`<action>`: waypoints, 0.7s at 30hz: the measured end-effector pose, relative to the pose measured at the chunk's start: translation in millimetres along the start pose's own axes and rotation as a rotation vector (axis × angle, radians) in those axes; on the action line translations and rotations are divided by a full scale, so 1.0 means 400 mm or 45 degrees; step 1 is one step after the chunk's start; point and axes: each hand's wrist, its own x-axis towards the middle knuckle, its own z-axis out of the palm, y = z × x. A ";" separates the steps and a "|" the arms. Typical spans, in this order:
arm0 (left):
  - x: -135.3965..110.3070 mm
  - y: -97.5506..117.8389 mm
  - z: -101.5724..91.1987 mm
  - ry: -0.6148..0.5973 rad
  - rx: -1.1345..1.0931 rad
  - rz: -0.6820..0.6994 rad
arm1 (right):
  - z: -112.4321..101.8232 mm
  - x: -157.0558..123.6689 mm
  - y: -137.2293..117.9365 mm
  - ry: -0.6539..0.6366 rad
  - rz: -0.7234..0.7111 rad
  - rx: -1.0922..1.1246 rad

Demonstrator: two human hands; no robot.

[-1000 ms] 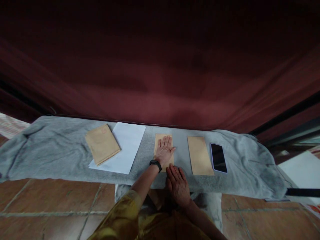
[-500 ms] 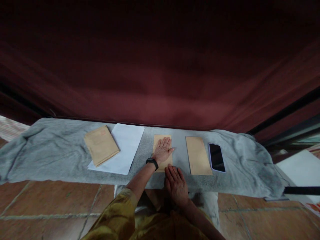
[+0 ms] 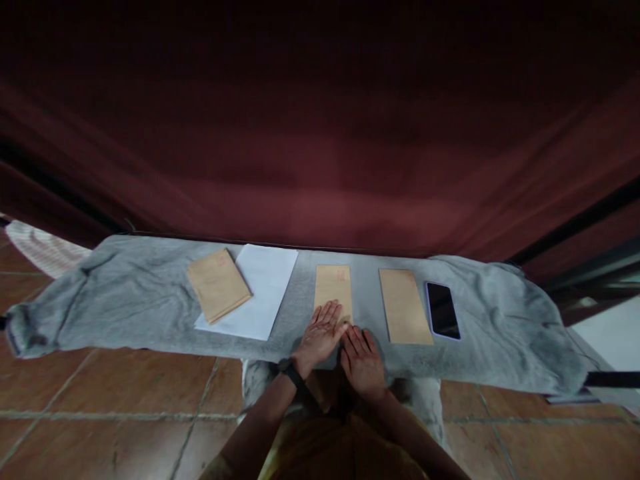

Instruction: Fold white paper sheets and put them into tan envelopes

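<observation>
A brown paper envelope (image 3: 332,283) with small red print lies on the grey cloth in front of me. My left hand (image 3: 320,331) rests flat over its near half, fingers stretched out and hiding that part. Close beside it, my right hand (image 3: 362,360) lies at the envelope's near right corner, fingers extended and nothing gripped. The thumb of the left hand meets the right hand's fingertips. To the right is another brown envelope (image 3: 406,307), lying flat and apart from both hands.
A stack of brown envelopes (image 3: 218,285) overlaps white paper sheets (image 3: 270,290) on the left. A phone (image 3: 443,311) with a dark screen lies far right. Grey cloth (image 3: 140,300) covers the narrow surface. Behind it hangs a dark red curtain-like sheet (image 3: 320,167).
My left hand has slid down the envelope toward me, uncovering its upper half and the red print. My right hand stays by the near corner. The view has shifted slightly.
</observation>
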 end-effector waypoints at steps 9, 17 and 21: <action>-0.147 0.049 0.007 0.095 0.027 0.097 | -0.026 0.003 0.005 -0.075 -0.073 -0.047; -0.160 0.030 -0.010 0.076 0.050 0.100 | -0.024 -0.003 0.015 -0.048 -0.058 -0.032; -0.164 0.027 -0.014 0.078 0.066 0.101 | -0.030 -0.018 0.024 -0.031 -0.024 -0.037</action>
